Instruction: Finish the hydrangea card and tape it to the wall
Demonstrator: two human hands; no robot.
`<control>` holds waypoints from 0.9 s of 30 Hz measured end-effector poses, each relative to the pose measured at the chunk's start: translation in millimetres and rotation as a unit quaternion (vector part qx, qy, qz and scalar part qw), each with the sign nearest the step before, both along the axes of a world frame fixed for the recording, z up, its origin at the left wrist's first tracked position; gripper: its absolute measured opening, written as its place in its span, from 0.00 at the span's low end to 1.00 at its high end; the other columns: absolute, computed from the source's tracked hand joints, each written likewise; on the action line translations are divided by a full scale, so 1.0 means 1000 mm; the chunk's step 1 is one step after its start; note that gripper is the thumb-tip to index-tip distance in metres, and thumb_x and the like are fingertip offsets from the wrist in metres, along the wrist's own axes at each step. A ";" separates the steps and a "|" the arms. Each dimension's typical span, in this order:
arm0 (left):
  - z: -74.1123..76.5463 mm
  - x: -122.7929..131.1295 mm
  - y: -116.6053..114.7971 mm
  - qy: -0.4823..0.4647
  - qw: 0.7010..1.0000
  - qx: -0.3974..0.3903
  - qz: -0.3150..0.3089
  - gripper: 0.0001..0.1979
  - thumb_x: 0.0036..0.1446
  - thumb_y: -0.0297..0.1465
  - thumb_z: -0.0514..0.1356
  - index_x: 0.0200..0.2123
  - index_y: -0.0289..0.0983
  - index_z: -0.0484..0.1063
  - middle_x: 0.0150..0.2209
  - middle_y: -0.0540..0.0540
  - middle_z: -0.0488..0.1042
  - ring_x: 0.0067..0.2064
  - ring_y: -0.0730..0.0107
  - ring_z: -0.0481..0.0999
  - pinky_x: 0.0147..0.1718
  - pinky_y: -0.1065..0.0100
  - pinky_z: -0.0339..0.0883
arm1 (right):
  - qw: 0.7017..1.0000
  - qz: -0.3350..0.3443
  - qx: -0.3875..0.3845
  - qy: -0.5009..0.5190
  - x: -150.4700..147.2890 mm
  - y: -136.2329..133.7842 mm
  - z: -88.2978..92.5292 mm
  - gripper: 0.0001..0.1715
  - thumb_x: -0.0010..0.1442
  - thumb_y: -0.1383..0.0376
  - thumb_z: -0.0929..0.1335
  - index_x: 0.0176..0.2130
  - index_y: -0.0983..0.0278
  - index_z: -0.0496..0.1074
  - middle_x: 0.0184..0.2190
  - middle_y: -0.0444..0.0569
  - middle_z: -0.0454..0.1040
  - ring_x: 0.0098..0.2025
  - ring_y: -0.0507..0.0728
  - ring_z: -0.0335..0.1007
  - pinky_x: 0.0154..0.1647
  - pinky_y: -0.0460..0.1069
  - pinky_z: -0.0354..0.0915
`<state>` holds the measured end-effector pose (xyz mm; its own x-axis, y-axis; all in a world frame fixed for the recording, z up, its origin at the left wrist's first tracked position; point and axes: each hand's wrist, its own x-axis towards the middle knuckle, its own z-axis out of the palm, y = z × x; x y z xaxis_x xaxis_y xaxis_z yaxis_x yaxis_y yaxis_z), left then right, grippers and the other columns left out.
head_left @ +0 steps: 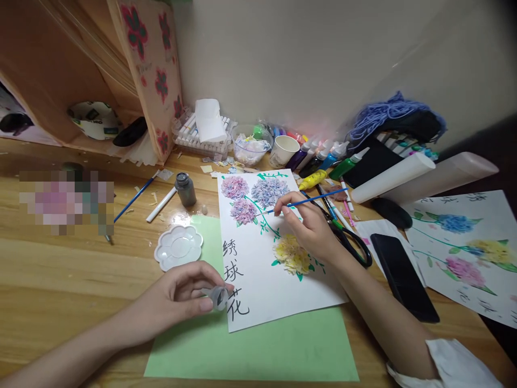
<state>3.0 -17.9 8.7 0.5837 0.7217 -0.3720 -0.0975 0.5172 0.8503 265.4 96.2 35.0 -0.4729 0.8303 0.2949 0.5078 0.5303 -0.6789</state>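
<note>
My right hand (309, 229) grips a thin blue paintbrush (329, 194). Its tip rests by the lower pink-purple flower (243, 212) on a white sheet (274, 302); whether it touches the paper I cannot tell. The sheet also bears a blue-purple flower (270, 191), a yellow flower (291, 256), green stems and black handwritten characters (233, 270). Between the thumb and fingers of my left hand (183, 291) is a small translucent plastic cup (219, 297), dark inside, held over the sheet's left edge. Green paper (254, 355) lies underneath.
A white flower-shaped palette (179, 248) and a dark open bottle (185, 189) stand left. Black-handled scissors (355, 242) and a phone (404, 277) lie right. Behind are a paper cup (284, 151), paint bottles (349, 163) and a marker box (204, 143). Another flower picture (464, 237) lies far right.
</note>
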 end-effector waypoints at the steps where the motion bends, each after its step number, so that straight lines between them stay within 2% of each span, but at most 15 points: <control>1: 0.000 0.000 0.000 -0.002 1.000 -0.003 -0.001 0.14 0.54 0.38 0.63 0.41 0.37 0.68 0.49 0.40 0.74 0.53 0.60 0.70 0.52 0.58 0.60 | 1.000 -0.001 0.002 -0.002 -0.001 0.000 -0.001 0.09 0.63 0.67 0.58 0.35 0.61 0.65 0.33 0.46 0.68 0.39 0.56 0.65 0.42 0.52 0.58; 19: -0.002 -0.001 0.001 -0.007 1.000 -0.003 -0.004 0.14 0.54 0.36 0.62 0.42 0.38 0.68 0.50 0.41 0.73 0.54 0.59 0.70 0.53 0.58 0.59 | 0.998 -0.022 -0.021 0.046 0.002 0.006 -0.013 0.10 0.64 0.66 0.58 0.35 0.62 0.66 0.32 0.46 0.68 0.38 0.55 0.65 0.42 0.51 0.59; 23: -0.001 -0.001 0.000 -0.004 1.000 0.002 -0.006 0.13 0.55 0.36 0.62 0.42 0.38 0.68 0.49 0.41 0.74 0.53 0.60 0.70 0.52 0.59 0.60 | 0.998 -0.022 -0.024 0.057 0.001 0.001 -0.008 0.10 0.64 0.65 0.59 0.35 0.62 0.67 0.32 0.46 0.68 0.38 0.55 0.65 0.41 0.51 0.60; 27: 0.000 0.000 0.001 0.004 1.000 0.005 -0.007 0.13 0.54 0.36 0.62 0.42 0.37 0.69 0.49 0.41 0.73 0.53 0.59 0.70 0.52 0.58 0.60 | 0.995 -0.001 -0.043 0.090 -0.007 -0.017 0.004 0.09 0.64 0.64 0.59 0.36 0.61 0.67 0.32 0.46 0.69 0.36 0.54 0.68 0.39 0.51 0.62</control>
